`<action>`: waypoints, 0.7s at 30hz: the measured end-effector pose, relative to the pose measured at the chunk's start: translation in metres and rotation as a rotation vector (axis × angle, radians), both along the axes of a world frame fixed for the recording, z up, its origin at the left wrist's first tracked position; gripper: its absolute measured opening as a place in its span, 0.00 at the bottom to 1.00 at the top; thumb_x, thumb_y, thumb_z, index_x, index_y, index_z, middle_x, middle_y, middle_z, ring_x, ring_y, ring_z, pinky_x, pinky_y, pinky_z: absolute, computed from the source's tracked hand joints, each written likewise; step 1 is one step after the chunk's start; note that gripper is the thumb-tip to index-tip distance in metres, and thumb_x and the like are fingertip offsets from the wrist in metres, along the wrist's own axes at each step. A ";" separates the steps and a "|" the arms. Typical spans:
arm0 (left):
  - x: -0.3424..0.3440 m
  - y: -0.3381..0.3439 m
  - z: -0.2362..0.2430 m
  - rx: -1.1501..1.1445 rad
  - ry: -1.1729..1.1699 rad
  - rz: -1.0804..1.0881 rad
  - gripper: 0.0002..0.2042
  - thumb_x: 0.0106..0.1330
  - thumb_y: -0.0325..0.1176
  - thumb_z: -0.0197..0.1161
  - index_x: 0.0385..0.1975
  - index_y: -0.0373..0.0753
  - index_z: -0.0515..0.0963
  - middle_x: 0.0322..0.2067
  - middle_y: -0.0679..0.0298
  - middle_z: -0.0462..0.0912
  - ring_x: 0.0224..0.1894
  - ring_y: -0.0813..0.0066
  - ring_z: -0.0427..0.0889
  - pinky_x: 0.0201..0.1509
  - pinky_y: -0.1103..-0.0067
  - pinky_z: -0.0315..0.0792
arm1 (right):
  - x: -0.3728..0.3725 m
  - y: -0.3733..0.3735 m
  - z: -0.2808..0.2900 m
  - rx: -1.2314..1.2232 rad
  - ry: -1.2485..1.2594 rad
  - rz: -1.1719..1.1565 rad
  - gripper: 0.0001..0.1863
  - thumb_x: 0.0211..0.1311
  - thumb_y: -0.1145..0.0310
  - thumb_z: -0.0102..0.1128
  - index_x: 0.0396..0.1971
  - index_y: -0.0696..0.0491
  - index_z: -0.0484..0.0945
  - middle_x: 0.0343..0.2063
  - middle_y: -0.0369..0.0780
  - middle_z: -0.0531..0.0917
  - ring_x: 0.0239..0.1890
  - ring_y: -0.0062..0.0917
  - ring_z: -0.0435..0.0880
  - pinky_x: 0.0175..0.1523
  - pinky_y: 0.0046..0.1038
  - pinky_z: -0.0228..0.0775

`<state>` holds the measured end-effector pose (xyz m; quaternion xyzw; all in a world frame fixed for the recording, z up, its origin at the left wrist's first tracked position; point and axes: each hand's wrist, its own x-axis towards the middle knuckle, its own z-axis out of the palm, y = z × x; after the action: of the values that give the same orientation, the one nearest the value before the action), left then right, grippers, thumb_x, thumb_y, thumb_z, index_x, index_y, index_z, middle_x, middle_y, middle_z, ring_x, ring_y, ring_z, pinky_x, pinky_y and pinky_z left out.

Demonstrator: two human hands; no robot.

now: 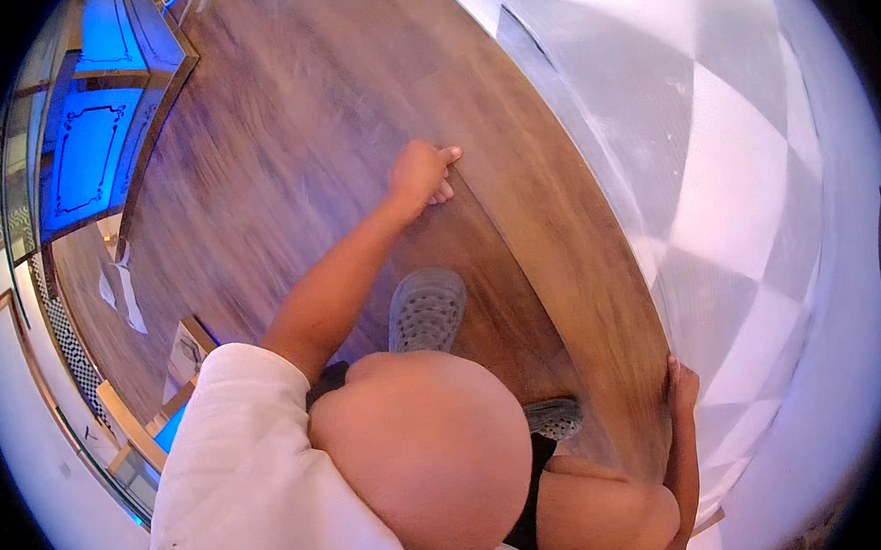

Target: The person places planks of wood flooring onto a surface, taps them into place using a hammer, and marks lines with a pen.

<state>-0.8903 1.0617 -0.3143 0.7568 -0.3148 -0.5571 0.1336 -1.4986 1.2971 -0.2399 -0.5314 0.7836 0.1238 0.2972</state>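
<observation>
A long brown wood-look floor plank [549, 259] runs from the far side down toward my right, over the laid flooring. My left hand [422, 180] is at its left edge, fingers curled and one digit stretched onto the plank's top. At the plank's right edge, my right hand [683, 390] holds on with its fingers along the rim; part of its grip is hidden. A strip of darker floor shows between the plank's left edge and my shoes.
Grey perforated clogs [427, 311] are on my feet, close to the plank. On the right lies a grey-and-white checkered floor [726, 200]. Blue-lit panels [90, 154] stand at the far left, with a white scrap [125, 292] and a wooden frame [129, 421] nearer.
</observation>
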 end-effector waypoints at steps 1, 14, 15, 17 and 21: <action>-0.001 0.000 0.001 0.012 -0.025 0.001 0.24 0.69 0.48 0.65 0.20 0.33 0.75 0.15 0.52 0.82 0.14 0.67 0.81 0.19 0.72 0.74 | -0.001 0.001 -0.010 -0.021 0.002 0.012 0.37 0.75 0.40 0.43 0.26 0.63 0.79 0.22 0.56 0.77 0.27 0.49 0.74 0.38 0.47 0.65; -0.011 -0.007 0.000 -0.049 -0.163 -0.017 0.24 0.66 0.49 0.69 0.19 0.31 0.79 0.15 0.51 0.83 0.14 0.66 0.82 0.19 0.71 0.75 | 0.004 0.006 -0.070 -0.116 0.087 0.115 0.39 0.76 0.38 0.36 0.30 0.59 0.84 0.32 0.56 0.84 0.38 0.56 0.82 0.46 0.50 0.71; -0.011 -0.005 0.000 -0.057 -0.163 -0.015 0.24 0.65 0.49 0.69 0.20 0.31 0.79 0.16 0.51 0.83 0.15 0.66 0.82 0.19 0.71 0.75 | 0.006 0.008 -0.066 -0.127 0.105 0.145 0.39 0.76 0.37 0.35 0.30 0.59 0.83 0.32 0.56 0.84 0.38 0.56 0.82 0.46 0.51 0.71; -0.013 0.000 -0.005 -0.052 -0.175 -0.017 0.23 0.65 0.49 0.70 0.20 0.32 0.78 0.15 0.52 0.83 0.14 0.66 0.81 0.19 0.71 0.75 | 0.000 0.012 -0.067 -0.061 0.115 0.112 0.39 0.75 0.37 0.38 0.33 0.60 0.83 0.32 0.56 0.84 0.38 0.55 0.83 0.46 0.50 0.71; -0.017 -0.004 -0.007 -0.050 -0.245 -0.069 0.23 0.64 0.50 0.70 0.20 0.35 0.79 0.15 0.54 0.83 0.15 0.67 0.82 0.20 0.72 0.76 | -0.002 0.007 -0.055 0.006 -0.005 0.102 0.36 0.64 0.35 0.58 0.35 0.62 0.80 0.31 0.56 0.84 0.38 0.53 0.83 0.44 0.48 0.72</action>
<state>-0.9069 1.0573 -0.3213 0.8042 -0.3684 -0.4569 0.0938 -1.5007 1.3040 -0.2945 -0.5700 0.7544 0.1398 0.2941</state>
